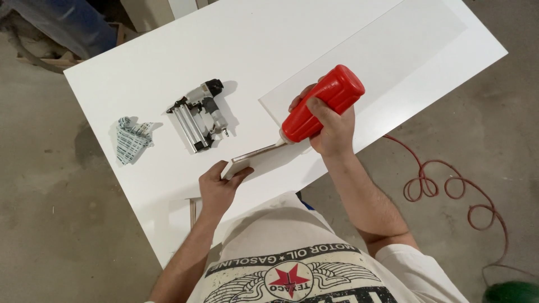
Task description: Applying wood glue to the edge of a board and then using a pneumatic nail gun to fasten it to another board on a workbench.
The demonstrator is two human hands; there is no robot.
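The red plastic squeeze bottle (321,105) lay tilted in the right hand (332,130), its long axis running from the blunt base, up toward the table's far right edge, down to the pale nozzle, which pointed toward the near left corner. The nozzle tip touched the exposed edge of a narrow white board strip (259,158), whose long axis followed nearly the same line. The right hand was closed round the bottle's lower half. The left hand (220,184) gripped the strip's near end, fingers curled over it, thumb on top, just beside the table's near edge. The nozzle sat nearer the right hand than the left. Farther left on the white table (140,73) lay a grey nail gun (197,114), then a folded patterned cloth (132,139). A red cord (449,191) coiled on the concrete floor.
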